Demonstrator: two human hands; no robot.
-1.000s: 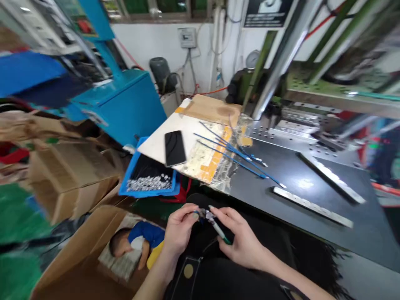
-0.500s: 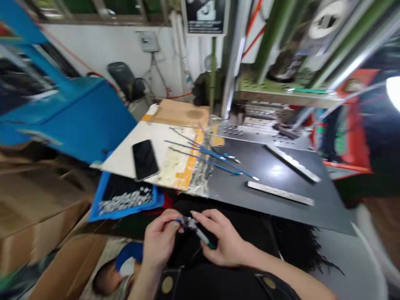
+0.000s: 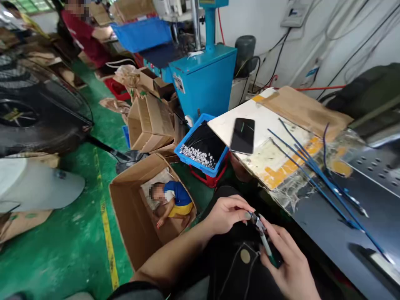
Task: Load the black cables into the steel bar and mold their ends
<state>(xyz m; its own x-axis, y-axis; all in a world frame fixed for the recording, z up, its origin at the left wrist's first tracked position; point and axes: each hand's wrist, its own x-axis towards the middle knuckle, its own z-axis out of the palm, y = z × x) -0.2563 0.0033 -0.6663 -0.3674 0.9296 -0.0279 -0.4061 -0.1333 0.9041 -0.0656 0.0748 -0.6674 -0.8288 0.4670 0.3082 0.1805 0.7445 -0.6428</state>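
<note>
My right hand is closed around pliers with a metal head and pale and dark-green handles. Close to the jaws, my left hand pinches a small blue piece between thumb and fingers; most of it is hidden. Both hands are together above my dark-clothed lap. On the worktable to the right lie several blue cords with whitish ends. A black phone rests flat on the white board beyond my hands.
A blue tray with black material and many small whitish pieces stands left of the board. Left of my lap, a person lies inside a large cardboard box. Further off are a fan, a blue machine and a seated co-worker.
My view has swung left and down, bringing the floor, fan and cardboard box into sight. My hands still hold the pliers and the small blue piece close together.
</note>
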